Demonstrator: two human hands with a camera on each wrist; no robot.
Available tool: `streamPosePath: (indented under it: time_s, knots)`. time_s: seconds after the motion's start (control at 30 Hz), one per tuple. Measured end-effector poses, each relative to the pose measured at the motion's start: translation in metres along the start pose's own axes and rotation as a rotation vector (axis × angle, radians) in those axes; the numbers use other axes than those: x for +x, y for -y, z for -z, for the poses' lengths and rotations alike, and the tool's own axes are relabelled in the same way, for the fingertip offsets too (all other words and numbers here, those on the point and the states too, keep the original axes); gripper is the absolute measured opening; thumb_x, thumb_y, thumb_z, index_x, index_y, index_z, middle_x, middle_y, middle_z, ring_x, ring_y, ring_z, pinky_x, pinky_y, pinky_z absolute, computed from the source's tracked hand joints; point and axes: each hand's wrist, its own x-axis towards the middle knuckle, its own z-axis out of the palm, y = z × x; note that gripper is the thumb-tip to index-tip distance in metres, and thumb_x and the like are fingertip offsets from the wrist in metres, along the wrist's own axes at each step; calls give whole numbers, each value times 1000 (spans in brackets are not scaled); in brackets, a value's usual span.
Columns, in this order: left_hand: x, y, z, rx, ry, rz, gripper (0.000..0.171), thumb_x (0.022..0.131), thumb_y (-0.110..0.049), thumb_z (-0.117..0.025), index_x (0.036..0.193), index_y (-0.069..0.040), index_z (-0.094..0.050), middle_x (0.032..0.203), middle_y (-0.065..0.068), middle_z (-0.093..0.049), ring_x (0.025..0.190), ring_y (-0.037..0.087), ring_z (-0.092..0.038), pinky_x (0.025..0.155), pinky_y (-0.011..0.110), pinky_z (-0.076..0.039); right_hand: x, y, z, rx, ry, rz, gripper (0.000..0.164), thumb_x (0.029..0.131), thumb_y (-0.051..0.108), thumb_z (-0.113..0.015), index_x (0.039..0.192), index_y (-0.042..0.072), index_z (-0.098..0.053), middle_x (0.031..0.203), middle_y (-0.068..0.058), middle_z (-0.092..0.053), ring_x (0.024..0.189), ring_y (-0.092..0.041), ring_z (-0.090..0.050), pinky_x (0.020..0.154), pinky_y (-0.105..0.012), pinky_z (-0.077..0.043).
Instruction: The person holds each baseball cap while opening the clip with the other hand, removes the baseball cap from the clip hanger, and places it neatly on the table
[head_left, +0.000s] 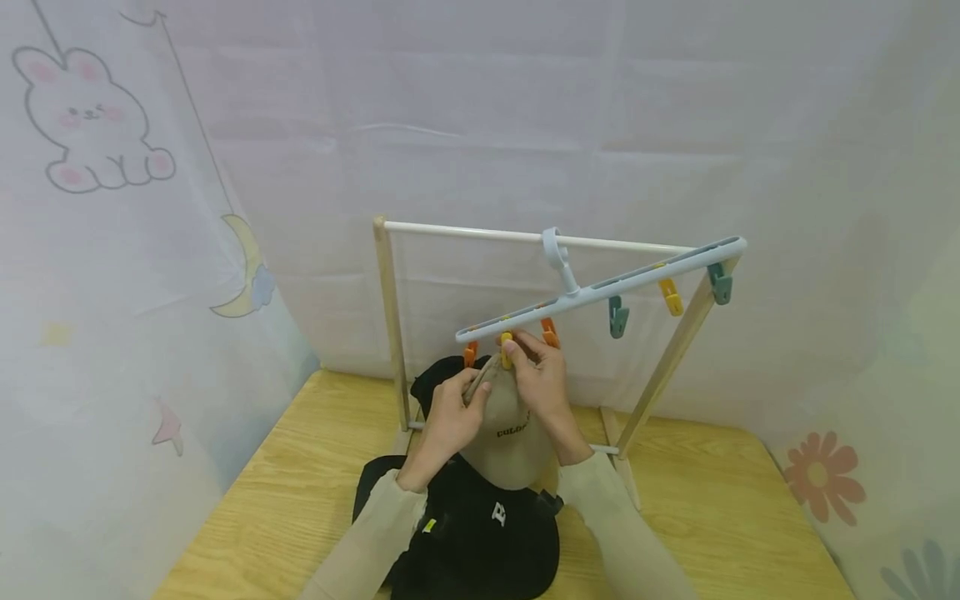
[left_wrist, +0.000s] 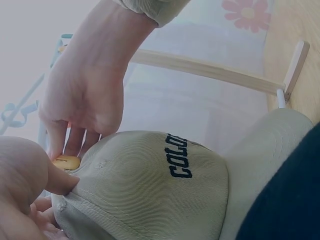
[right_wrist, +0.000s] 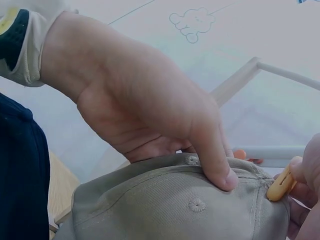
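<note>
Pinching the edge of a beige cap (head_left: 513, 446), the left hand (head_left: 450, 412) has its thumb on one face and its fingers bent behind. Just beside it, the right hand (head_left: 546, 383) squeezes a yellow clip (head_left: 507, 352) between thumb and fingers, right at the cap's edge; I can't tell whether the clip bites the cloth. The cap hangs below both hands, dark lettering on its front, brim downward.

Right above the hands is the low end of a pale blue hanger (head_left: 615, 287), which slopes up to the right, its hook over the white bar (head_left: 465, 233) of a wooden rack (head_left: 388, 308) beyond them. Orange clips (head_left: 551, 333) hang on either side of the yellow one; farther right of the hands are two green clips (head_left: 618, 317) and another yellow one.

Below the hands, nearer the person, a black cap (head_left: 487, 554) with a white letter lies on the wooden table (head_left: 262, 500). Well beyond them hangs a pale printed sheet (head_left: 480, 100).
</note>
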Motion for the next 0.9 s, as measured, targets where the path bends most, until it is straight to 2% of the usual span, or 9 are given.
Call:
streamPosePath:
  time_s: [0.23,0.47,0.6,0.7,0.9]
  knots:
    - [1,0,-4,-16,-7,-13,20,109,-13,-62,121,-1,-73,68,5,-58,48,7,-43,57,25,-46,0,4,2,13,-24,-19,30,107,11,-66,134,0,-73,122,-22,-77,120,-33,-69,85,-13,-54]
    - [-2,-1,-6,-65,-11,-16,19,107,-11,-64,119,-1,-74,82,10,-75,64,7,-61,64,26,-53,2,4,2,-7,-70,-19,30,105,9,-68,132,-2,-73,115,-21,-79,106,-30,-73,80,-16,-57]
    - [-3,1,-9,-81,-11,-9,18,107,-11,-63,118,-1,-74,76,10,-73,61,9,-61,62,26,-53,3,5,1,-13,-83,-33,29,105,9,-68,131,-3,-73,115,-21,-79,102,-25,-74,80,-16,-57]
    - [-4,1,-11,-92,-9,-3,19,107,-11,-64,119,-1,-75,79,10,-76,63,10,-64,63,26,-54,3,5,1,-4,-85,-36,28,105,7,-68,130,-3,-74,115,-21,-79,102,-24,-74,81,-16,-57]
    - [-5,2,-15,-113,-7,17,18,106,-10,-64,118,-2,-75,96,13,-82,78,17,-74,70,27,-57,3,6,3,-7,-70,-44,27,105,6,-67,131,-2,-74,115,-21,-79,109,-30,-74,84,-16,-57]
